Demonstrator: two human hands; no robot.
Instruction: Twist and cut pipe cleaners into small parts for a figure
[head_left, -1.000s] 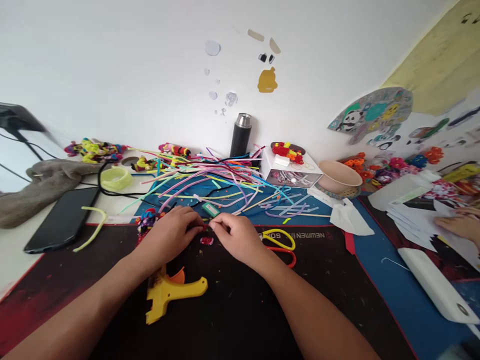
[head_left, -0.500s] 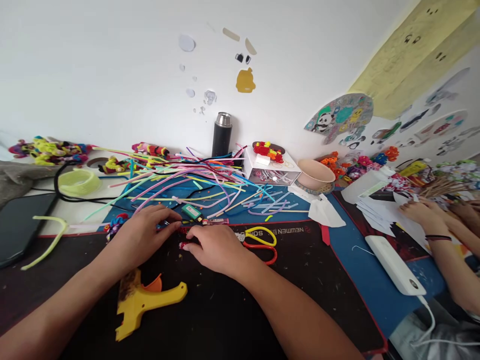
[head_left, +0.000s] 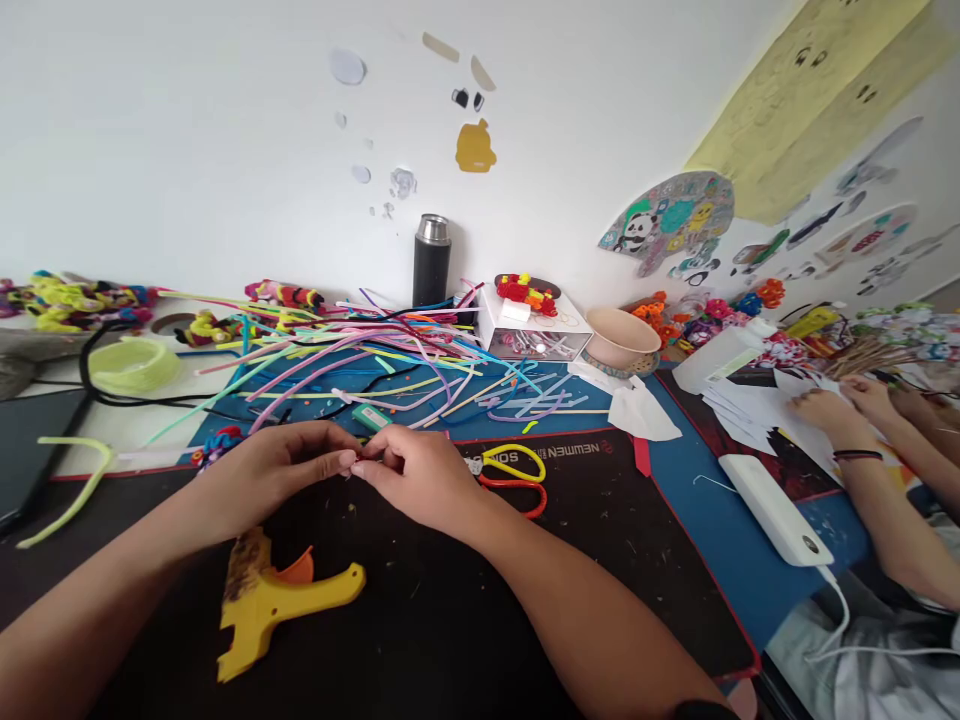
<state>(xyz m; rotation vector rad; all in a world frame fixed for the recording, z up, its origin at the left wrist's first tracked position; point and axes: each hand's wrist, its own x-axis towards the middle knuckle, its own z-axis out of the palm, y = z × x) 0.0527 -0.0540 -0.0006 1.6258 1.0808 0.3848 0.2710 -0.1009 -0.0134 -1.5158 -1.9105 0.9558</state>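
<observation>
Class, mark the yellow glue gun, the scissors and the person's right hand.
Yellow glue gun (head_left: 259,604), head view: middle of its body.
Scissors (head_left: 511,484), head view: red handle.
Right hand (head_left: 427,480), head view: back of it.

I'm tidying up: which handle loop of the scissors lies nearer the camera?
The red oval handle loop; the yellow oval handle loop lies beyond it, nearer the white wall.

Near the far edge of the desk mat (head_left: 600,560), my left hand (head_left: 281,472) and right hand (head_left: 427,482) meet, fingertips (head_left: 346,459) hiding whatever lies between. Scissors (head_left: 525,483) lie by that edge, pipe cleaners (head_left: 352,350) beyond it, a glue gun (head_left: 289,604) nearer me.
</observation>
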